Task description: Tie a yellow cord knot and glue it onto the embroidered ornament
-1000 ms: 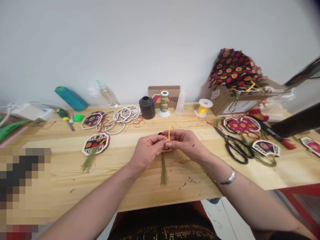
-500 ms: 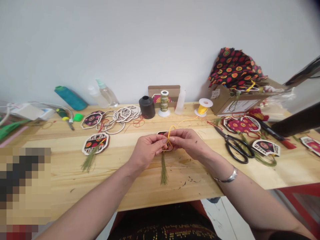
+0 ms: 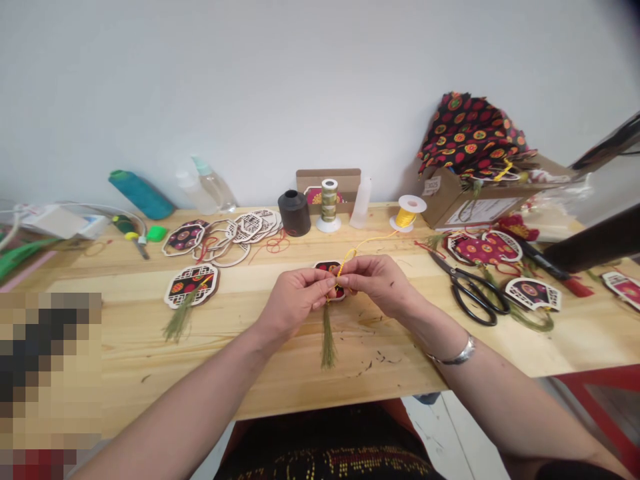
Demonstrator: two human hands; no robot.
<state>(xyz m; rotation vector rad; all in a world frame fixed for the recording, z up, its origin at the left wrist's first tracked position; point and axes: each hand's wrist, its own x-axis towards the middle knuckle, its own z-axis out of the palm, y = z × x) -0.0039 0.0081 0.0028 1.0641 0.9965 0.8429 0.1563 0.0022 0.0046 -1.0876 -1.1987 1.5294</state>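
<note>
Both hands meet over a small patterned pendant (image 3: 325,266) near the middle of the table, partly hidden by my fingers. My left hand (image 3: 300,298) pinches yellow cord (image 3: 351,254) close to the pendant. Fingertips of my right hand (image 3: 376,280) are closed on the same cord, almost touching the left ones. From beneath the fingers an olive-green tassel (image 3: 327,340) hangs toward me on the tabletop. The cord runs back to a white spool of yellow cord (image 3: 407,215). Exactly how it is looped between the fingertips is hidden.
Black-handled scissors (image 3: 475,293) lie to the right, beside a fan-shaped pendant (image 3: 533,295). A tasselled pendant (image 3: 192,287) rests at left, with wooden lattice frames (image 3: 255,227) behind it. A black thread cone (image 3: 294,215) and a cardboard box (image 3: 450,203) stand along the wall.
A yellow loop that stood open around the fingertips has been drawn in small. My right fingers have shifted slightly, and more of the pendant's patterned face shows.
</note>
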